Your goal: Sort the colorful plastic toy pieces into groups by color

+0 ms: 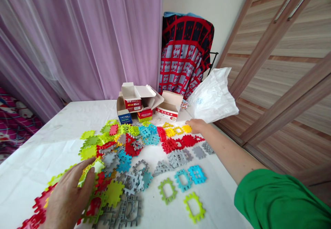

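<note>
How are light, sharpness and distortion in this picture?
Head view: soft light, faint shadows around the interlocking plastic pieces; head view again: the wardrobe slants, probably lens distortion, its handles catch highlights, and the smallest print on the cardboard boxes is unreadable.

Multicoloured toothed tiles (124,160) lie heaped and in rows.

Tabletop (31,167) passable leftward, tiles (124,160) obstructing, boxes (145,114) behind

Purple curtains (103,36) and a wooden wardrobe (263,39) show a home.
</note>
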A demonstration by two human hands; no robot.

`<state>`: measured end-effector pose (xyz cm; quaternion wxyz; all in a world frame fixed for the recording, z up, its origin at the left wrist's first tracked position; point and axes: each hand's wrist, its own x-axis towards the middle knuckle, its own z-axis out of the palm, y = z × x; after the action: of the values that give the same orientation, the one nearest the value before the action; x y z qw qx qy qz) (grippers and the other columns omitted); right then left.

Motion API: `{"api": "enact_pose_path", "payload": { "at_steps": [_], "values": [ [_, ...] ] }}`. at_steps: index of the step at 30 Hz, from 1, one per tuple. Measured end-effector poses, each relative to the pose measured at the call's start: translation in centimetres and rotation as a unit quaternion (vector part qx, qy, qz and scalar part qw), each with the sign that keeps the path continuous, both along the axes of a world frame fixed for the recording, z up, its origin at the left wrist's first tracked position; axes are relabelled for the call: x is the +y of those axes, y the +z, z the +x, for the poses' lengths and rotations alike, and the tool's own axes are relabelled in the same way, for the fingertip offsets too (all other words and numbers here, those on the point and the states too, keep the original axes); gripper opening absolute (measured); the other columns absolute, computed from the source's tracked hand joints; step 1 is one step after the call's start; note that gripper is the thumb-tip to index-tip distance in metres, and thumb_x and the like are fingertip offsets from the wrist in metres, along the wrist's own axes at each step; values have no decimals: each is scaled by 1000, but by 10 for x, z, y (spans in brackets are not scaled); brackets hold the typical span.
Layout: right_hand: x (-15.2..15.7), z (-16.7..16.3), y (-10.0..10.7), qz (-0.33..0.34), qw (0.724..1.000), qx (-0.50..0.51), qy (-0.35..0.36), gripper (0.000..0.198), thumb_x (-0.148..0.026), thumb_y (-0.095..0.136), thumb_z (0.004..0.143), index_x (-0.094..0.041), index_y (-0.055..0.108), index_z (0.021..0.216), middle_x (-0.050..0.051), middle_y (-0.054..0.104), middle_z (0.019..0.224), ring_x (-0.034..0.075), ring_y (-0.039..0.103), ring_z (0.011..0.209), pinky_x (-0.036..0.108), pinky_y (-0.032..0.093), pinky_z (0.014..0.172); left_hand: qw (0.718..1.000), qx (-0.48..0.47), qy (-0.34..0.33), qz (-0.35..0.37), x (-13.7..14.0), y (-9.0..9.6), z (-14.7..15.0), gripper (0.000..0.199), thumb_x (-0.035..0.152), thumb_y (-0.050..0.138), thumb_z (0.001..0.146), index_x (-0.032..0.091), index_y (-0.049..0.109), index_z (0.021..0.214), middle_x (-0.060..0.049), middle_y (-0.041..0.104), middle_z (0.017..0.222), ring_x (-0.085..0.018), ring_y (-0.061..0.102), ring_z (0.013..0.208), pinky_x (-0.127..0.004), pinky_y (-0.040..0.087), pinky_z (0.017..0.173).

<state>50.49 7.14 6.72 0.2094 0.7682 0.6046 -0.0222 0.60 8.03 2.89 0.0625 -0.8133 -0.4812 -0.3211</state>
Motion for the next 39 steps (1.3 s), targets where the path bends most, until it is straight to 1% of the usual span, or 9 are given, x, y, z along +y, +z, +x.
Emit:
{"api": "enact_pose_path", "payload": {
  "at_steps": [7, 12, 17, 22, 26, 30, 33, 36, 39],
  "values": [
    [-40, -31, 19, 81, 997, -3, 8, 45, -17, 53, 83, -20, 55, 128, 14, 59, 119, 25, 56, 111, 32, 43, 87, 999, -24, -35, 4, -3, 0, 4, 31, 34, 43, 88, 22, 66, 104, -9, 75, 99, -27, 69, 92, -41, 54, 85],
    [-106, -99, 22, 244, 958, 92, 115, 27, -20, 44, 91, -22, 65, 107, 7, 65, 103, 21, 58, 100, 31, 43, 86, 992, -42, -110, 47, -20, 14, 15, 31, 18, 41, 85, 22, 68, 98, -6, 75, 100, -22, 68, 94, -36, 53, 87],
    [-182, -197, -10, 376, 865, 265, 200, 27, -14, 42, 91, -24, 66, 96, 4, 67, 84, 17, 61, 80, 28, 46, 72, 980, -47, -192, 36, -71, 17, 34, 30, 11, 42, 86, 23, 67, 97, -4, 75, 93, -19, 67, 87, -32, 53, 79],
    [-219, -273, -56, 403, 821, 350, 201, 25, -13, 42, 88, -25, 64, 90, 3, 65, 73, 17, 61, 67, 28, 46, 63, 974, -32, -224, 17, -126, 0, 25, 32, 6, 38, 88, 22, 63, 78, -3, 71, 75, -16, 64, 71, -29, 49, 66],
    [-223, -304, -72, 379, 828, 367, 191, 25, -11, 44, 83, -25, 64, 88, 2, 65, 72, 17, 62, 68, 27, 47, 64, 982, -36, -186, 5, -144, -11, -3, 31, 8, 37, 89, 21, 60, 74, -3, 68, 70, -16, 62, 69, -30, 48, 66],
    [-222, -314, -73, 345, 845, 367, 179, 25, -9, 47, 79, -25, 66, 85, 1, 66, 74, 16, 63, 70, 25, 47, 66, 992, -52, -112, -37, -140, -20, -21, 29, 9, 38, 89, 21, 63, 83, -4, 71, 80, -19, 64, 79, -33, 49, 73],
    [-220, -311, -73, 355, 835, 398, 140, 26, -8, 46, 79, -23, 67, 86, 2, 69, 77, 16, 65, 72, 25, 49, 68, 996, -49, -41, -57, -133, -26, -21, 23, 17, 44, 89, 21, 65, 99, -8, 71, 98, -23, 64, 92, -37, 49, 82],
    [-218, -308, -75, 366, 821, 422, 116, 27, -9, 45, 80, -22, 67, 87, 3, 71, 81, 17, 66, 76, 27, 50, 71, 997, -25, 21, -65, -130, -28, -17, 30, 27, 51, 87, 21, 63, 115, -11, 67, 115, -28, 59, 106, -43, 47, 89],
    [-217, -307, -77, 366, 820, 423, 116, 26, -11, 45, 80, -22, 68, 88, 3, 71, 83, 18, 67, 78, 29, 51, 73, 995, 10, 65, -73, -130, -27, -14, 38, 19, 50, 85, 23, 61, 121, -12, 63, 123, -30, 54, 114, -44, 44, 94]
  ]
}}
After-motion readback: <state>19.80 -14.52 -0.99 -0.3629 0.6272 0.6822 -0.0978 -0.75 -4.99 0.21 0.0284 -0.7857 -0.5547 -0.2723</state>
